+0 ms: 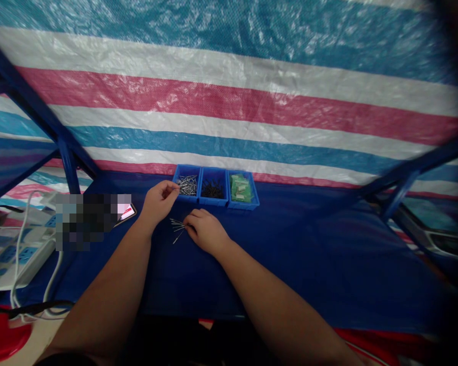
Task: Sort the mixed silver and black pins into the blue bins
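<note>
My left hand point(161, 201) is at the left edge of a blue bin point(187, 199) that holds a heap of thin silvery metal pins point(187, 185). Its thumb and fingertips are pinched together, and whatever may be between them is too small to make out. Below and to the right, my right hand point(208, 231) rests low over the blue tabletop with curled fingers. Several thin metal pins point(177, 224) fan out to the left from under its fingertips, and one lies at a slant. The ends beneath the fingers are hidden.
Beside the pin bin stand a blue bin of dark thin pieces point(212, 189) and one of green-and-white packets point(240, 188). At left lie a phone point(127, 212), a blurred-out patch, and a white power strip point(25, 264) with cables. Blue frame bars and striped sheeting point(229, 101) enclose the table point(297, 244).
</note>
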Demonstrator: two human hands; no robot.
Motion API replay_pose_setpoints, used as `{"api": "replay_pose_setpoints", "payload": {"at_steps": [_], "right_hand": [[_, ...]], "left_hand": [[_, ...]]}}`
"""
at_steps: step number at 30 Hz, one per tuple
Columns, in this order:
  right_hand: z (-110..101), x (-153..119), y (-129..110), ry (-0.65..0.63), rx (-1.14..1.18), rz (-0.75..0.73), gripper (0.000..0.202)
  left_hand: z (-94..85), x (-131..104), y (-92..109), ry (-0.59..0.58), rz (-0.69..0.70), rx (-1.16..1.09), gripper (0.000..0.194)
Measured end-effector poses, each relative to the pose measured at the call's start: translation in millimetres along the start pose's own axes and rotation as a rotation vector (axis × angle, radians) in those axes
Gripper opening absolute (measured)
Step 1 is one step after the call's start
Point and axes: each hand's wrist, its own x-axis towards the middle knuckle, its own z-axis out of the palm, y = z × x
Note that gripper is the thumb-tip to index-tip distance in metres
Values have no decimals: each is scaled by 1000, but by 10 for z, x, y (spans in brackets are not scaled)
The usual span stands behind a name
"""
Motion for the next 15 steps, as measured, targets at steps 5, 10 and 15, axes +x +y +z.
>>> {"api": "replay_pose_setpoints", "payload": {"at_steps": [5,10,15], "right_hand": [[31,-11,50,30,-29,86,9],[39,-19,59,45,-33,135,11],[-3,-23,86,121,66,190,10]], "left_hand": [[12,-21,34,-51,58,46,15],[3,-45,74,-89,86,37,16],[-30,-98,170,-278,173,23,17]]}}
